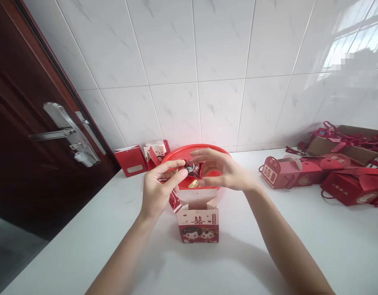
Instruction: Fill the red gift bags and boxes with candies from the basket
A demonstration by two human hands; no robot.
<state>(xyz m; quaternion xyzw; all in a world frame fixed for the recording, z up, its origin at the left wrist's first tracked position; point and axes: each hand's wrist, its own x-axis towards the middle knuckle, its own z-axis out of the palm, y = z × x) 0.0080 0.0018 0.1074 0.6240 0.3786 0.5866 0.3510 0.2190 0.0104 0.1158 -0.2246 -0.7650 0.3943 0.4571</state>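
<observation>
My left hand (pixel 159 186) pinches a dark foil-wrapped sweet (pixel 189 166) at the mouth of a small red packet (pixel 196 174). My right hand (pixel 221 170) grips that packet from the other side, its fingers above and its thumb below. Both hands hover over a round red plastic tray (pixel 179 155), where a gold-wrapped item (pixel 194 184) lies partly hidden. Just below my hands, an open red-and-white gift box (pixel 197 223) with a cartoon couple and a double-happiness sign stands with its flaps up. Its inside is hidden.
Several red gift boxes (pixel 354 186) with ribbon handles and brown cartons (pixel 342 143) lie at the right of the white counter (pixel 84 241). Red folded card boxes (pixel 130 160) stand at the back left, by a tiled wall. A dark wooden door (pixel 38 123) with a metal handle adjoins the counter's left edge.
</observation>
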